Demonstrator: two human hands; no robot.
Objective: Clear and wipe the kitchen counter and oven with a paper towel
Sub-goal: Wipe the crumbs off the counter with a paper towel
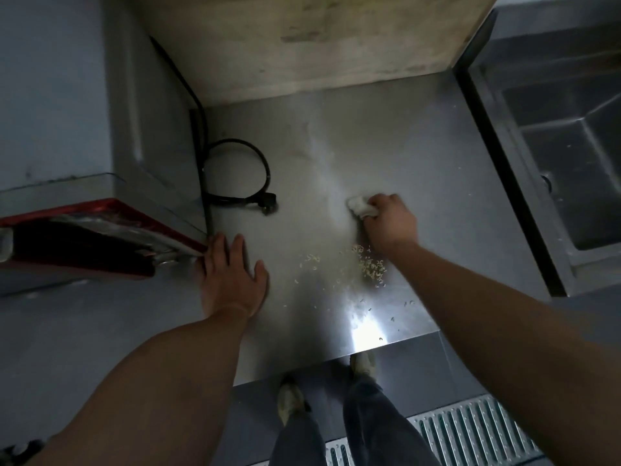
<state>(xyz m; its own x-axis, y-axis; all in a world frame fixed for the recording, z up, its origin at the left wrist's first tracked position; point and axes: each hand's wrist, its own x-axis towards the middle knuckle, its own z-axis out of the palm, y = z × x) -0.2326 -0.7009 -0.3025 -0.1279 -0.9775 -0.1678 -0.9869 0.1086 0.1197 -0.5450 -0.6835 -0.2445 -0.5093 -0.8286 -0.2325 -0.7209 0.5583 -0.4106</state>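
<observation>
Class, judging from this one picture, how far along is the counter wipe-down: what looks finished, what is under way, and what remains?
Done: the far part of the counter shows no crumbs. In hand: the right hand holds a wadded paper towel in its grip against the steel, while the left hand lies flat beside the oven. Left: the crumbs near the front edge, the power cord on the counter, and presumably the oven.

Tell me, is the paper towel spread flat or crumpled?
Crumpled: the paper towel is a small white wad gripped in the right hand on the counter.
</observation>
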